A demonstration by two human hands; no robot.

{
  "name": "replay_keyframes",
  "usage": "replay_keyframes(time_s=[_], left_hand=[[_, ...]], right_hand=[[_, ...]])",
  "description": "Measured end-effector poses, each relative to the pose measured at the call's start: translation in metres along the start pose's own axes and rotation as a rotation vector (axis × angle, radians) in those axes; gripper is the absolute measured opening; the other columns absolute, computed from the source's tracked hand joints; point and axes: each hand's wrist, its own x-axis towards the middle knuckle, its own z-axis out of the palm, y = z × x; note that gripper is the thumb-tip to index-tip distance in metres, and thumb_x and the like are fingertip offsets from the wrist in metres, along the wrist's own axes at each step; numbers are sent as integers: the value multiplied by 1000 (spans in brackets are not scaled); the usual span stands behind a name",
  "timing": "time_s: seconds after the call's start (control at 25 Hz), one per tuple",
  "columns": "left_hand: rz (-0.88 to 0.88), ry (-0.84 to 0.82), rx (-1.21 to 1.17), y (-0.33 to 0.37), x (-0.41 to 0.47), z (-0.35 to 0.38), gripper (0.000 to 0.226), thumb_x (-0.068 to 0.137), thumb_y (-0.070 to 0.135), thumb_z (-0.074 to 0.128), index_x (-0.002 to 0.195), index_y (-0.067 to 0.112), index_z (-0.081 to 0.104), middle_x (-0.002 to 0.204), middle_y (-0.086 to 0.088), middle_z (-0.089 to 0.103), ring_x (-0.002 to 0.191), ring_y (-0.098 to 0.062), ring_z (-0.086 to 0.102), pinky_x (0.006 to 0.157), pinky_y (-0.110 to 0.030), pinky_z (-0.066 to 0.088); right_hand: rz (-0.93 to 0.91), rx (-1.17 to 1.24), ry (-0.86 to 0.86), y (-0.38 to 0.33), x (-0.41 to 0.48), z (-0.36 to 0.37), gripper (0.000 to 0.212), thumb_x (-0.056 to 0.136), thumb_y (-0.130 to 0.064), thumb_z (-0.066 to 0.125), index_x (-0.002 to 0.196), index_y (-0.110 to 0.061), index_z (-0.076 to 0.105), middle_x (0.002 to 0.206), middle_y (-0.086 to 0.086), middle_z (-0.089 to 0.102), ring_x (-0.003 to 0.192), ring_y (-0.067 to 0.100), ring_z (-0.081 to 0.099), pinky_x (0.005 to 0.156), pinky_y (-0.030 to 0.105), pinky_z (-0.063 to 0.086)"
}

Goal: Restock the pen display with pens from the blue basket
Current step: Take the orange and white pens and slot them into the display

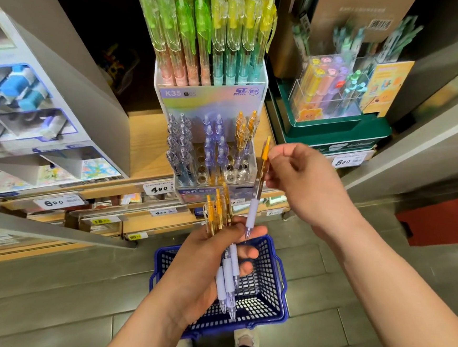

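My left hand (204, 264) grips a bundle of orange-topped pens (218, 213) with lilac grips, tips pointing down over the blue basket (270, 299) on the floor. My right hand (301, 176) pinches a single orange pen (258, 192) near its clip, holding it upright just right of the pen display (211, 144). The display is a clear tiered stand on the shelf. Its lower rack holds clear, purple and a few orange pens, with several empty holes (232, 171) at the front right. The upper tier carries tall green and yellow pens.
A green stand with pastel pens (335, 99) sits to the right on the shelf. Boxed erasers (17, 93) fill the left display. Price tags (158, 188) line the wooden shelf edge. Grey floor tiles surround the basket, and my shoes (244, 341) are just below it.
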Motion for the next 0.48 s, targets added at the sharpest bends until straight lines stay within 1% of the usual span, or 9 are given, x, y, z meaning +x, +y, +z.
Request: replay_keyframes(time_s=[0.08,0.2,0.24,0.36,0.4,0.48], left_hand=[[0,-2,0,-1,0,0,41,82,20,68,118,1,66,114,-18,77,59,-14,62,52,-24,51],[-5,1,-8,-3,1,-1,38,82,18,67,116,-1,65,112,-19,77,56,-13,58,50,-23,48],[-5,1,-8,-3,1,-1,38,82,17,67,115,-1,65,112,-19,77,57,-14,57,50,-23,48],[-7,7,-2,-6,1,-4,38,81,18,67,114,-1,66,112,-19,77,58,-14,56,50,-23,47],[-9,10,2,-7,1,-5,38,81,18,67,115,-1,65,112,-20,77,58,-14,56,50,-24,47],[-12,17,5,-8,2,-6,40,82,18,67,116,-2,65,113,-20,76,59,-14,56,51,-24,47]], right_hand=[[-39,118,50,-6,8,-8,5,100,-14,60,104,-16,63,70,-5,71,65,7,67,79,36,61],[-94,248,137,-17,20,-17,12,96,-9,66,106,-15,63,70,-4,74,67,8,70,74,25,60],[-125,237,179,-20,24,-19,13,94,-8,68,106,-15,65,73,-4,76,70,9,72,74,25,60],[-267,132,306,-23,31,-20,13,91,-14,72,102,-21,69,83,-2,78,80,13,76,83,34,62],[-321,100,330,-22,31,-19,14,91,-16,72,100,-26,69,85,-3,77,82,12,75,84,34,61],[-417,15,346,-20,29,-15,18,91,-17,73,96,-33,67,88,-8,75,83,5,73,83,26,60]])
